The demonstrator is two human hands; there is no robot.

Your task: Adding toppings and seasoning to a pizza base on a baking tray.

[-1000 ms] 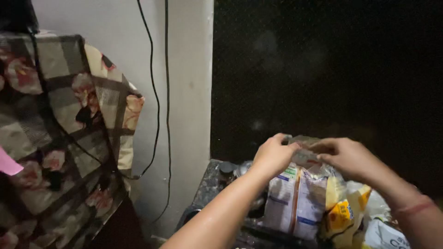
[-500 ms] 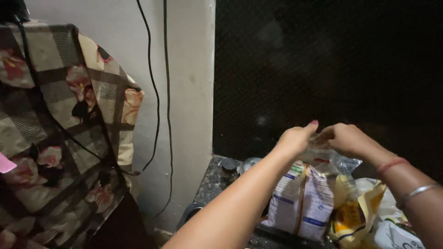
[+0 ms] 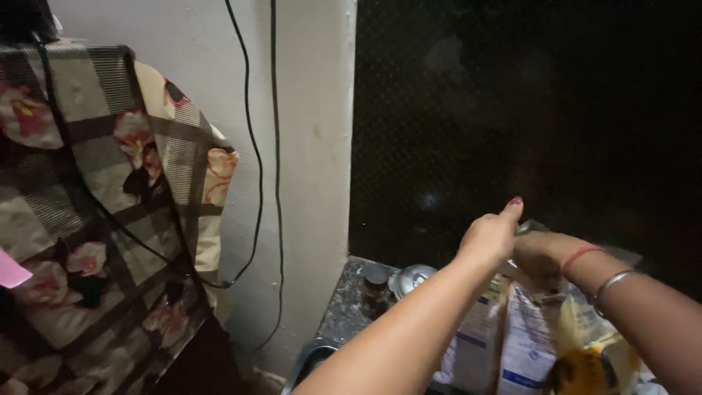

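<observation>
My left hand (image 3: 491, 235) and my right hand (image 3: 540, 252) meet above a clear plastic bag (image 3: 530, 333) that stands on a dark stone counter (image 3: 344, 307). Both hands pinch the gathered top of the bag, the left thumb pointing up. Inside the bag are white-and-blue food packets (image 3: 504, 344) and a yellow packet (image 3: 596, 358). My right wrist wears a red thread and a metal bangle.
A small dark jar (image 3: 375, 285) and a round metal lid (image 3: 412, 278) sit on the counter behind the bag. A dark mesh window (image 3: 526, 117) fills the back. Black cables (image 3: 274, 146) hang down the white wall. A floral checked cloth (image 3: 95, 219) hangs at left.
My hands have risen a little and drawn closer over the bag's top. My right wrist has turned so its back faces me, and the bag's mouth is more gathered.
</observation>
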